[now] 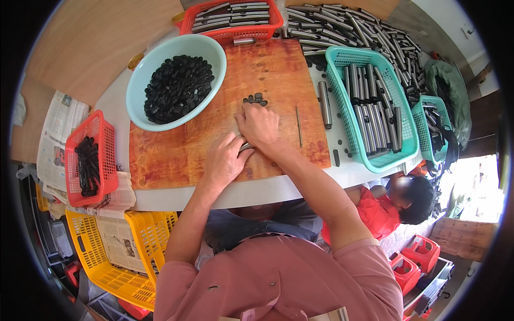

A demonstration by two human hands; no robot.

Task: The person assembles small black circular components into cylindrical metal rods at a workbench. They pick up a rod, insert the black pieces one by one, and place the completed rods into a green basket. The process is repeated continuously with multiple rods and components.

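Tube (246, 146): grey metal, short, lying flat on wooden board (176, 155), mostly hidden, pinched between left hand (224, 159) and right hand (259, 125); only short stretch shows.
Caps (255, 99): small black round pieces, loose cluster on board, just beyond right fingertips, touching one another.

Setting: small assembly workshop, hand piecework. Evidence: white worktable (300, 184) carrying a worn wooden board (278, 69); teal baskets (348, 59) and a red basket (235, 33) stocked with grey metal tubes (369, 112), more heaped loose behind; a pale green bowl (140, 80) of black caps (176, 88) (bulk stock, sorted by part). Yellow crates (107, 267) and newspaper (59, 128) beside the table.
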